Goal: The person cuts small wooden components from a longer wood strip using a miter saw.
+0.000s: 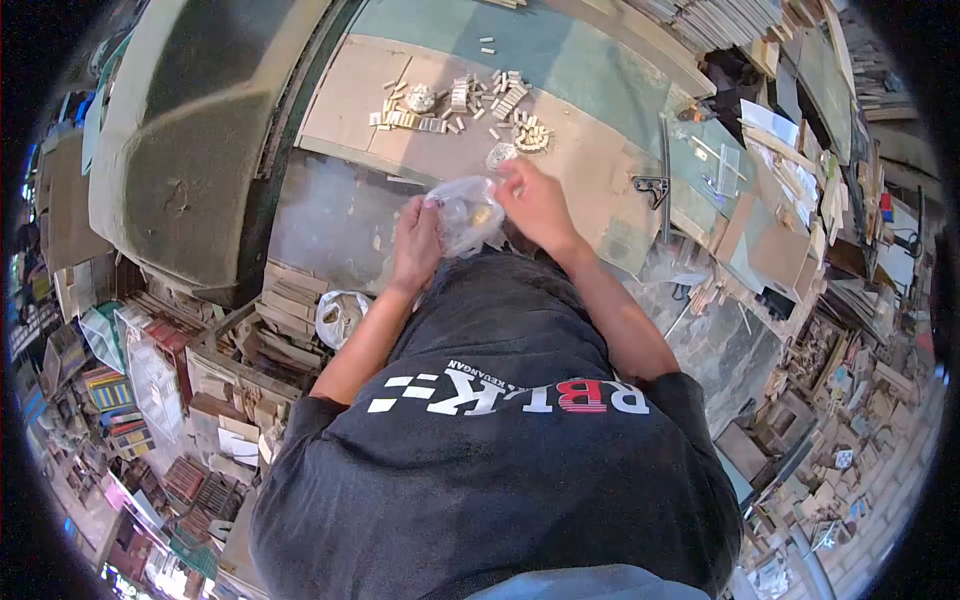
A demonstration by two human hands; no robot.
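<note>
A clear plastic bag [468, 222] hangs in front of my body at the table's near edge, with something small and yellowish showing inside it. My left hand [416, 243] is closed on the bag's left rim. At the opposite rim, my right hand [538, 207] has its fingers bent and pinched against the plastic; its fingertips are partly hidden. Just beyond that hand lies a round whitish speckled piece [500, 155] on the board. Further off are small wooden blocks [510, 98], some in rows, some loose, and a ring of blocks [532, 136].
The work table [400, 60] is covered with brown and green boards. A black clamp [652, 190] sits at its right edge. Left stands a big dusty machine cover [180, 180]. A white plastic bag [342, 318] rests by stacked wood offcuts [285, 330]. Scrap wood [830, 450] fills the right side.
</note>
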